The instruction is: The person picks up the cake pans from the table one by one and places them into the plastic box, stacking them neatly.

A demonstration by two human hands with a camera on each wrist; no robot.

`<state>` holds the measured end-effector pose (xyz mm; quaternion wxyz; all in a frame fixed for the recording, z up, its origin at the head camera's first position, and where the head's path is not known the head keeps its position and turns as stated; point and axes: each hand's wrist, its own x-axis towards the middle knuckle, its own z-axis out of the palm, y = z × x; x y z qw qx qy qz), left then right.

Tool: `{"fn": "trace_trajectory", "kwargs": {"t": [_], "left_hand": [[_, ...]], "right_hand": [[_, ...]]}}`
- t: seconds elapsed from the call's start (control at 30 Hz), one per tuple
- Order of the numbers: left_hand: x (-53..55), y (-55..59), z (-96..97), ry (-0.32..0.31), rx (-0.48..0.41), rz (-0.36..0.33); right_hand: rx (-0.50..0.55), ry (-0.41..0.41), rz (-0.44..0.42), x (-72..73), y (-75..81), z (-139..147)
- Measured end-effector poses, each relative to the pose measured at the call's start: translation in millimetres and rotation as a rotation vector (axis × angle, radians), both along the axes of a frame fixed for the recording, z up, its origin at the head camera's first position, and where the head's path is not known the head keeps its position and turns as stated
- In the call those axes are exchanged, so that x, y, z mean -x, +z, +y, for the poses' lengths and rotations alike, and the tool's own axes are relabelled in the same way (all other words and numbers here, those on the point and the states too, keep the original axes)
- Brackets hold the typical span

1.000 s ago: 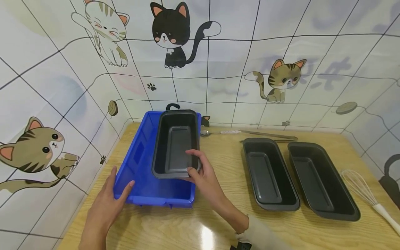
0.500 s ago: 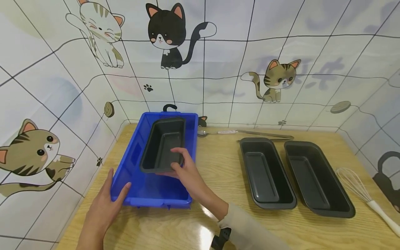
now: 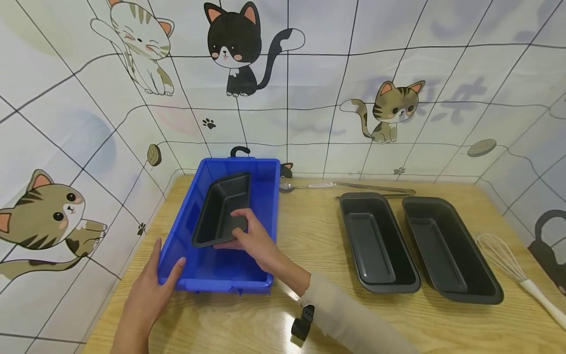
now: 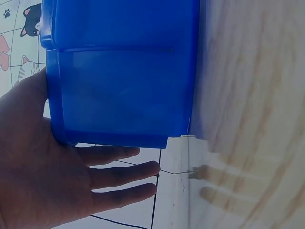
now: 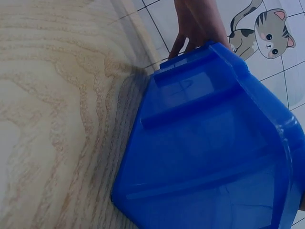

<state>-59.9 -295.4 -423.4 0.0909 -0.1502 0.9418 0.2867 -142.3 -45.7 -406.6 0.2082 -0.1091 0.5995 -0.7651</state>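
A dark grey loaf pan point(image 3: 212, 221) tilts inside the blue plastic bin point(image 3: 221, 286), its left side lower than its right. My right hand point(image 3: 261, 246) grips the pan at its right front rim, thumb inside. At the bin's front left corner is my left hand point(image 3: 146, 295), thumb over the rim and straight fingers along the outer side. The left wrist view shows that corner of the bin point(image 4: 124, 90) between thumb and fingers of the left hand point(image 4: 43, 167). In the right wrist view the bin's outer wall point(image 5: 205, 133) hides the pan.
Two more dark loaf pans point(image 3: 376, 246) stand side by side on the wooden table at the right. Beyond them lies a whisk point(image 3: 504, 263) with a white handle. A spoon point(image 3: 286, 188) and a long metal utensil point(image 3: 376, 187) lie along the cat-patterned wall behind.
The right hand has moved the loaf pan left and down into the bin, and the pan has tilted to its left. The left hand stays at the bin's corner.
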Motion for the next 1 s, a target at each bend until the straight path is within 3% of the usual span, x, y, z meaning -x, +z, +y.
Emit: {"fn": "trace_trajectory", "kwargs": {"t": [0.23, 0.33, 0.6, 0.8, 1.0], "left_hand": [[-0.1, 0.3, -1.3, 0.000, -0.002, 0.025], [0.5, 1.5, -1.2, -0.003, -0.006, 0.037], [-0.7, 1.1, 1.1, 0.011, -0.023, 0.038], [0.9, 0.8, 2.8, 0.017, -0.038, 0.020], [1.5, -0.3, 2.6, 0.025, -0.034, 0.012]], "right_hand": [[-0.165, 0.018, 0.031, 2.8, 0.5, -5.5], [-0.227, 0.026, 0.073, 2.7, 0.2, -6.2], [-0.534, 0.074, 0.231, 0.9, 0.0, -4.5], [-0.632, 0.069, 0.301, -1.8, 3.8, 0.5], [-0.658, 0.134, 0.285, -4.7, 13.3, 8.9]]}}
